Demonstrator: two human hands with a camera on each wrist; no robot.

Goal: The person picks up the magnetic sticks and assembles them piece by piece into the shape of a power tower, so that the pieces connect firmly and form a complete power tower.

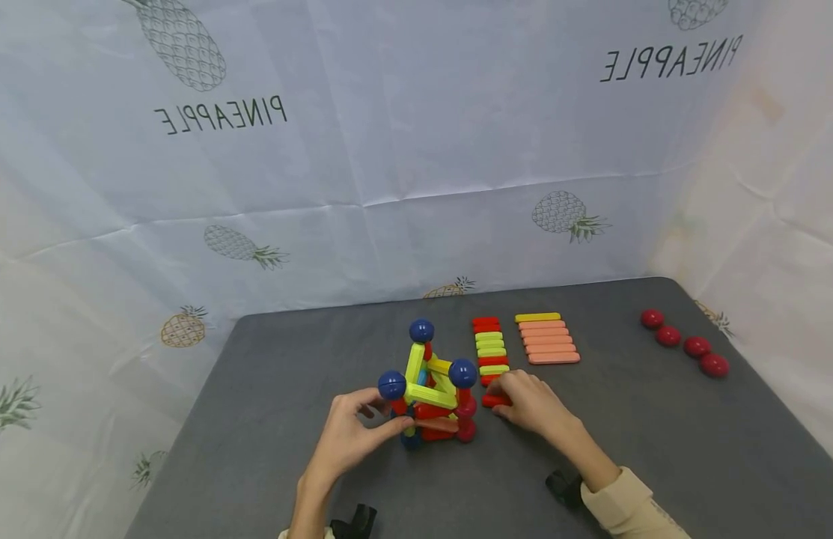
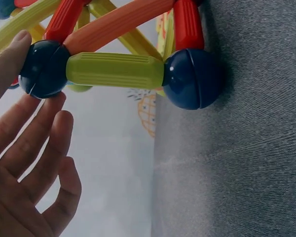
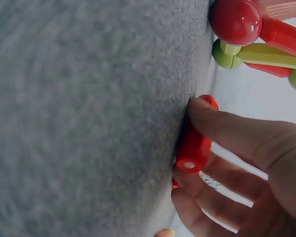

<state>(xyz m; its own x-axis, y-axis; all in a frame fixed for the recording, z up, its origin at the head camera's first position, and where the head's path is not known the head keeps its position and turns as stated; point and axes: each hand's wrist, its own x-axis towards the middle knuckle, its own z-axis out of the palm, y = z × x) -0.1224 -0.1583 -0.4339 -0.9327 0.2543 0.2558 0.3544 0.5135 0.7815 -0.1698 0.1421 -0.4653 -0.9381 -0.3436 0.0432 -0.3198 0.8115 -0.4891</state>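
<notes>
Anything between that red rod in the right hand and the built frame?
Nothing visible: the right hand pinches the red rod just right of the built frame, with only grey tabletop in the gap.

Over there, the left forearm (image 1: 310, 500) points toward one o'clock, the left hand (image 1: 352, 436) pinching; the right forearm (image 1: 587, 455) aims between ten and eleven, the right hand (image 1: 534, 402), back upward, pinching too.

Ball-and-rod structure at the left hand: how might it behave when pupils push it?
The ball-and-rod structure may twist or come apart at its joints, since rods meet balls end-on. The rods look thick and hold their shape, so are probably stiff. Pushed high up, it could tip, as blue balls sit at its top.
</notes>
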